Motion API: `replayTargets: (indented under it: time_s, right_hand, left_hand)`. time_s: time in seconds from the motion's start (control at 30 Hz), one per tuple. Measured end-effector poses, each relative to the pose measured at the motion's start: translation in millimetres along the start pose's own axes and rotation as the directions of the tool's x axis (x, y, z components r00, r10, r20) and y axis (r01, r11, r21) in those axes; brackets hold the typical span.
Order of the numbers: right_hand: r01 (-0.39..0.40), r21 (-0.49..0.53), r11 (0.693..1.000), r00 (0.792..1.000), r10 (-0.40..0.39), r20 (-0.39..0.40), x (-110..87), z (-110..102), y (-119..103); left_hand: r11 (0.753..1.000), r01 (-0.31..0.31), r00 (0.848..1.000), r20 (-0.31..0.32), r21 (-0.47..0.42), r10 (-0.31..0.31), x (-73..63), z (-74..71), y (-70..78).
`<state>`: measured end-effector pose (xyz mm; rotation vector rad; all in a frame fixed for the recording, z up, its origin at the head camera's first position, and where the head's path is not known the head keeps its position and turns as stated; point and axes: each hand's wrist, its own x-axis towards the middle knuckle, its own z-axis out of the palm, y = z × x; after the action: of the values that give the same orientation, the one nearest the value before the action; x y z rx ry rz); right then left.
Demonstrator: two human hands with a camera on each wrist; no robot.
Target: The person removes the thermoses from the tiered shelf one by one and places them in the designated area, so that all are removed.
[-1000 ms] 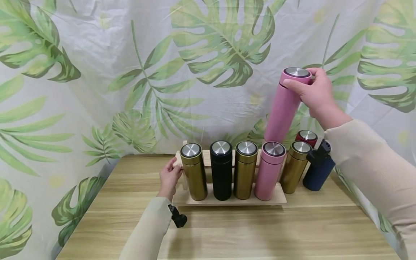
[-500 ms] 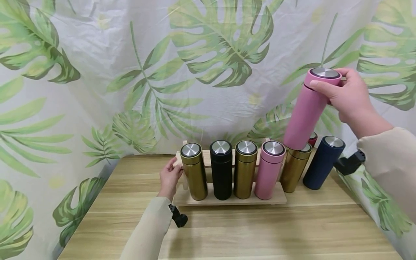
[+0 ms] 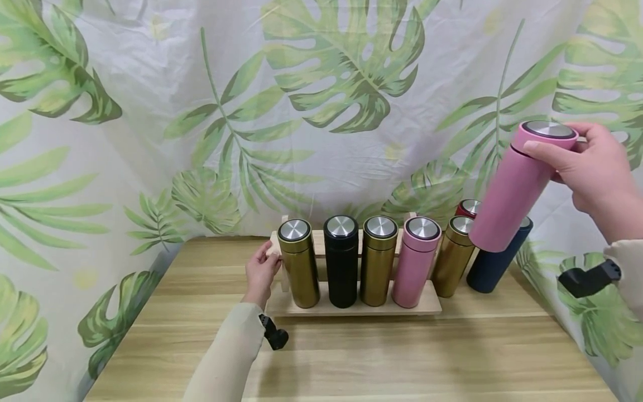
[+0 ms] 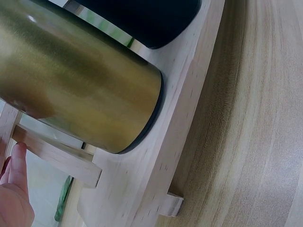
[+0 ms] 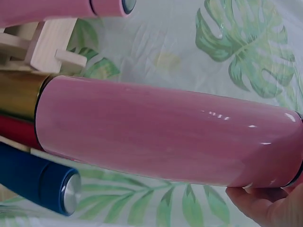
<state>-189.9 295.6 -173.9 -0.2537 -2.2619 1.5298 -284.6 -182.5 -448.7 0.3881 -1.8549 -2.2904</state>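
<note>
Right hand (image 3: 603, 170) grips the raised pink flask (image 3: 517, 195), likely rigid and slippery, sensibly around its top; left hand (image 3: 261, 274) pinches the wooden rack (image 3: 429, 301).

this is an indoor tabletop corner set up for recording, with a white, slightly wrinkled, leaf-printed cloth (image 3: 145, 128) hanging behind and beside a wood-grain table (image 3: 166, 335). small black cameras (image 3: 276, 337) worn at the cuffs of both pale sleeves (image 3: 226, 349) show the recording; whether it is a home, office or studio cannot be told.
</note>
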Motion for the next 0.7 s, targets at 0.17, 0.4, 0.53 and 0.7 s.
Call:
replayTargets:
  time_s: [0.17,0.4,0.53,0.7]
  right_hand:
    - [0.050,0.070,0.996,0.999,-0.050,-0.003,-3.0,-8.2,17.7]
    - [0.112,0.176,0.978,0.994,-0.111,-0.019,-11.7,-14.0,53.2]
    - [0.084,0.109,0.990,0.996,-0.080,-0.042,-22.4,-10.5,68.3]
    - [-0.012,-0.095,0.995,0.993,0.001,-0.116,-35.6,-0.4,87.4]
  left_hand:
    - [1.000,0.006,1.000,0.001,-0.018,-0.006,-3.0,1.1,-2.1]
    - [1.000,-0.004,1.000,0.006,-0.020,0.004,-2.4,0.7,-5.0]
    - [1.000,-0.007,1.000,0.008,0.001,0.007,0.6,-0.9,-5.1]
    - [1.000,-0.008,1.000,0.014,0.007,0.008,2.0,-0.8,-2.0]
